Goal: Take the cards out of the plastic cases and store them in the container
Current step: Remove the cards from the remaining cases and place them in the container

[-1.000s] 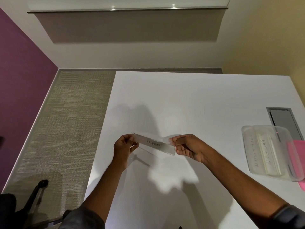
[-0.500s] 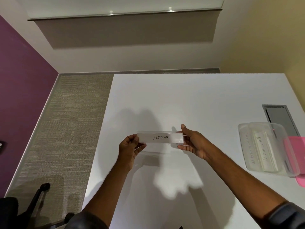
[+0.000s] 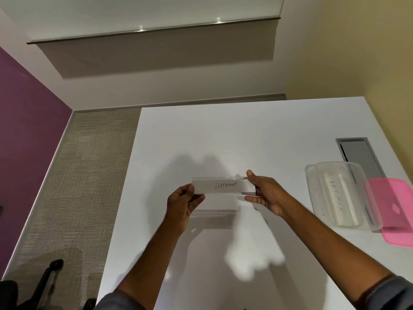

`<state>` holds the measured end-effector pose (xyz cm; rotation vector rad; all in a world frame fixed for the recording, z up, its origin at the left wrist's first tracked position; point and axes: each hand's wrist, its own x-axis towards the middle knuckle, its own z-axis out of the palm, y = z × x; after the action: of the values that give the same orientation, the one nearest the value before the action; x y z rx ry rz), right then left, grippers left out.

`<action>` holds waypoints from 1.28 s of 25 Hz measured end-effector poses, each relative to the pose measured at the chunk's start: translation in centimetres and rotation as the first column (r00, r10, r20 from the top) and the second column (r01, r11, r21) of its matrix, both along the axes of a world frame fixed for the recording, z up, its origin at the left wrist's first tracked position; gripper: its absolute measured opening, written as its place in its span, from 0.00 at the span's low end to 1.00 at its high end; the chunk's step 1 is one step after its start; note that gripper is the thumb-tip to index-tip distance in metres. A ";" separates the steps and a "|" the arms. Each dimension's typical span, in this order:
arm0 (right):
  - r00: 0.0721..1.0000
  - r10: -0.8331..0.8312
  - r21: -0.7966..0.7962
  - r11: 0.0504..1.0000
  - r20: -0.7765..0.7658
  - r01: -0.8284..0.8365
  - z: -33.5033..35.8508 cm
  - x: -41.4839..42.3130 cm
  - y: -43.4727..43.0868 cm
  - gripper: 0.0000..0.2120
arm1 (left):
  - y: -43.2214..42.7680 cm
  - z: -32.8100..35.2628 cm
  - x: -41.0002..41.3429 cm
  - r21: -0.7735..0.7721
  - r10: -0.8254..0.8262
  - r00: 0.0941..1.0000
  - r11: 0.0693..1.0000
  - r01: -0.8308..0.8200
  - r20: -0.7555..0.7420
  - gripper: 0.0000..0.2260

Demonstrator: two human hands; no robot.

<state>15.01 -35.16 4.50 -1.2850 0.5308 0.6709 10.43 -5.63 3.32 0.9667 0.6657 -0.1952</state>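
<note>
A long clear plastic case (image 3: 248,186) with a white card (image 3: 223,185) marked "ELEPHANT" inside is held level above the white table (image 3: 223,135). My left hand (image 3: 182,202) pinches its left end. Around the right end, my right hand (image 3: 267,193) grips with thumb on top and fingers below. A clear container (image 3: 312,175) sits at the right of the table with two white cards (image 3: 337,198) lying in it, one marked "BATMAN".
A pink lid (image 3: 393,209) lies against the container's right side. A grey cable hatch (image 3: 357,153) is set into the table behind the container. The table's left edge drops to carpet (image 3: 73,186), where a chair base (image 3: 51,274) shows.
The case went from tilted to level with the writing facing me, and both hands rose a little above the table. The grip stayed on both ends.
</note>
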 end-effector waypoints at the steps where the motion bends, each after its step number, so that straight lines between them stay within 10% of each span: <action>1: 1.000 -0.005 -0.012 1.000 0.005 0.005 0.1 -0.1 -0.8 0.23 | -0.8 0.1 0.1 -0.004 -0.006 1.000 1.000 0.006 -0.003 0.08; 12: 0.997 -0.045 -0.110 0.993 0.055 0.051 2.3 -1.2 -11.1 0.24 | -10.8 0.8 2.2 -0.015 -0.084 0.996 0.996 0.084 -0.017 0.10; 19: 0.978 0.194 -0.491 0.861 0.079 -0.131 3.1 -0.7 -19.0 0.23 | -18.2 1.1 4.3 0.022 -0.171 0.983 0.985 0.173 -0.066 0.10; 32: 0.894 0.444 -0.511 0.784 0.067 -0.351 5.2 -1.6 -30.7 0.16 | -33.6 1.6 8.3 0.124 -0.443 0.892 0.883 0.452 -0.094 0.06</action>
<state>13.42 -65.90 9.74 -1.9575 0.2745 0.7857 18.75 -39.27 4.88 1.2507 0.5083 -0.5972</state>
